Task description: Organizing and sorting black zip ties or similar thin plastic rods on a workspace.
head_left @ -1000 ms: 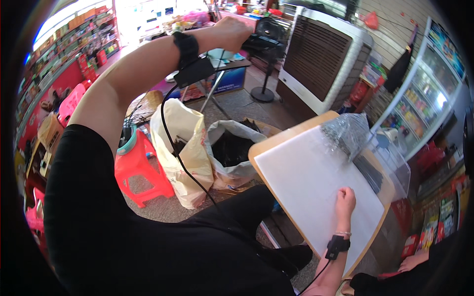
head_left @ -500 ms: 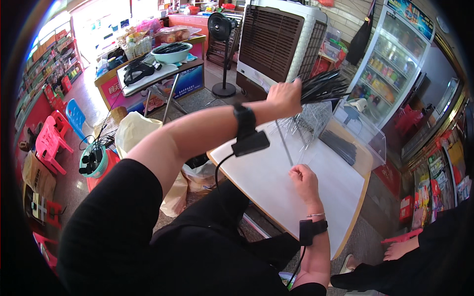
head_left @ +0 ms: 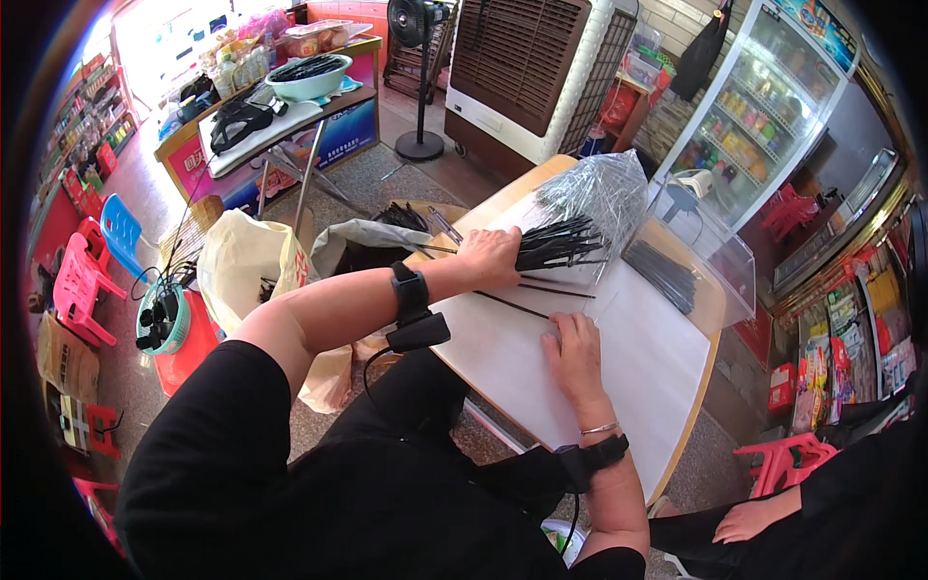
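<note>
The fingers of the left hand point(head_left: 491, 257) are curled shut around a bundle of thin black sticks point(head_left: 559, 246), which it holds down on the white table top point(head_left: 638, 362) with the stick tips fanning out to the right. The right hand point(head_left: 574, 354) lies flat on the same surface, palm down and fingers spread loosely, holding nothing; its fingertips touch one loose black stick point(head_left: 512, 305) that lies slantwise across the white surface between the two hands. A second loose stick point(head_left: 556, 289) lies just beyond it, nearer the bundle.

Both wrists carry black bands, the left with a small black box point(head_left: 418, 331) hanging from it on a cable.

At the far side of the table, just behind the bundle, a crumpled clear plastic bag point(head_left: 597, 189) stands. To its right another heap of black sticks point(head_left: 661, 275) lies inside a clear plastic box point(head_left: 706, 253), well apart from the right hand.

On the floor to the left of the table stand a cream-coloured bag point(head_left: 242, 263) and a grey bag point(head_left: 360, 239) with more dark sticks showing over its rim. Further back is a second table point(head_left: 261, 126) with a pale green bowl point(head_left: 309, 79) on it. A large air cooler point(head_left: 527, 68) and a standing fan point(head_left: 420, 39) are behind the table, and a glass-fronted drinks fridge point(head_left: 764, 106) is at the upper right. Another person's hand point(head_left: 746, 522) shows at the lower right edge.
</note>
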A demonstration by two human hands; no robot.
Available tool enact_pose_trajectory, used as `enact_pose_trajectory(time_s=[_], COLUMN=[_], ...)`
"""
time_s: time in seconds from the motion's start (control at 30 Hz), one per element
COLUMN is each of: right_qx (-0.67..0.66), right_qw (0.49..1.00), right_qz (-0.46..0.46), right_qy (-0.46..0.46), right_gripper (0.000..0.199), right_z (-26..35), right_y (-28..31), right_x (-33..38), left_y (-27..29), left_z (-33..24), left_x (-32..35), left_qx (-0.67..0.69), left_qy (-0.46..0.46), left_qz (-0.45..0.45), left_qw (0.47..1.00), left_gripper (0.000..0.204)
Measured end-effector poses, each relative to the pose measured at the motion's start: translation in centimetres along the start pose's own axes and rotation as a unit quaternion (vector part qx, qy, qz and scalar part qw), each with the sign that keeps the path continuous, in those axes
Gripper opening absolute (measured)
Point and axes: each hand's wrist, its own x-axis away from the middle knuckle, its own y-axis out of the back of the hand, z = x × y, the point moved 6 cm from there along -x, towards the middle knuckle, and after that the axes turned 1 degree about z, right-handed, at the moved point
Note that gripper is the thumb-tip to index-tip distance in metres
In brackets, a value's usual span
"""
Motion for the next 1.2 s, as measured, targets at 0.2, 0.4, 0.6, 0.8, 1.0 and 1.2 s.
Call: enact_pose_trajectory(time_s=[0.2,0.4,0.6,0.8,1.0,1.2], right_qx=[0.071,0.140,-0.109,0.066,-0.105,0.048], right_qw=[0.997,0.989,0.970,0.973,0.994,0.998], right_qz=[0.002,-0.013,-0.036,-0.104,-0.035,-0.021], right_qy=[-0.014,-0.049,-0.215,-0.198,0.006,0.024], right_gripper=[0.016,0.014,0.021,0.032,0.037,0.047], right_z=[-0.6,-1.4,-2.7,-0.1,3.6,1.1], right_y=[-1.2,-1.2,-2.3,-0.2,-0.7,-4.4], right_x=[-1.8,-3.0,-2.7,-3.8,-6.7,-4.9], left_y=[0.1,-0.2,-1.7,-2.1,-3.2,5.1], left_z=[-1.0,0.0,-1.1,-2.8,-3.2,2.6], left_x=[1.1,2.0,3.6,3.9,3.8,7.7], left_qx=[-0.023,-0.009,0.031,0.046,0.068,0.179], left_qy=[-0.026,-0.032,-0.043,-0.007,-0.087,-0.104], left_qz=[0.058,0.065,0.001,-0.028,-0.039,-0.241], left_qw=[0.998,0.997,0.999,0.999,0.993,0.948], left_gripper=[0.070,0.092,0.085,0.076,0.068,0.056])
